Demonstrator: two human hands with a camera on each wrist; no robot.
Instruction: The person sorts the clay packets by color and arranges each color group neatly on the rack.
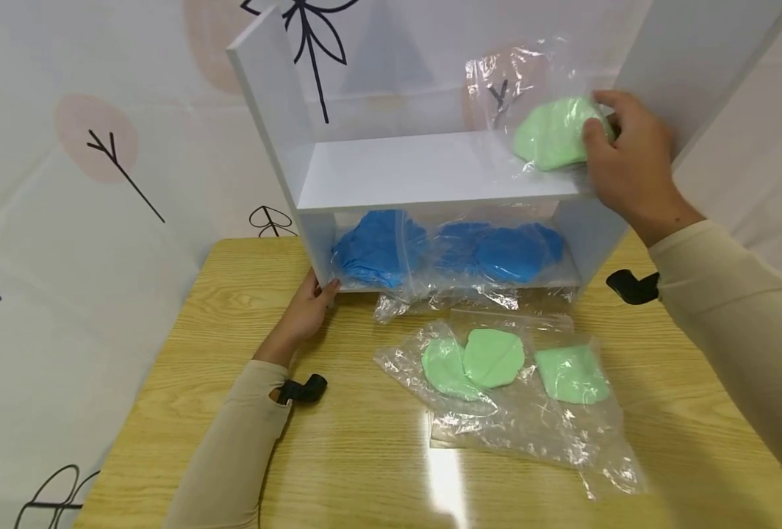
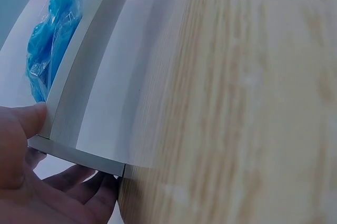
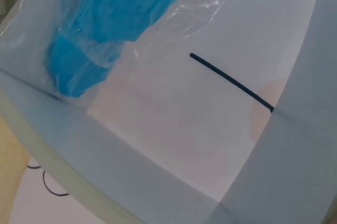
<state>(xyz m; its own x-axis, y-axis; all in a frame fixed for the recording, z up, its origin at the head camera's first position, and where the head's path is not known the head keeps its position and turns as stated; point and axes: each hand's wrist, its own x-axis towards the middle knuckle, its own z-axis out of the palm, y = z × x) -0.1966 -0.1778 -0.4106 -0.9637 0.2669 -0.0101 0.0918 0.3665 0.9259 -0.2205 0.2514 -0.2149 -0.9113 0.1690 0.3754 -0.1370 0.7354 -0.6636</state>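
My right hand (image 1: 632, 158) pinches a clear plastic bag (image 1: 480, 77) holding a flat, light green doughy piece (image 1: 553, 136), over the upper shelf near its right wall. Neither that hand nor the green piece shows in the right wrist view. At the lower left corner of the white shelf unit (image 1: 378, 173), my left hand (image 1: 305, 312) grips the edge. The left wrist view shows its thumb (image 2: 32, 119) on the front edge and the other fingers curled beneath. Bagged blue pieces (image 1: 378, 246) sit in the lower compartment, with more blue (image 3: 126, 8) in the right wrist view.
On the wooden table (image 1: 212, 419), in front of the unit, lie clear bags with several light green pieces (image 1: 493, 358). Clear plastic (image 1: 397, 303) hangs over the lower compartment's front edge. Patterned white fabric (image 1: 166, 66) forms the backdrop. A black wrist mount (image 1: 305, 389) sits on the left sleeve.
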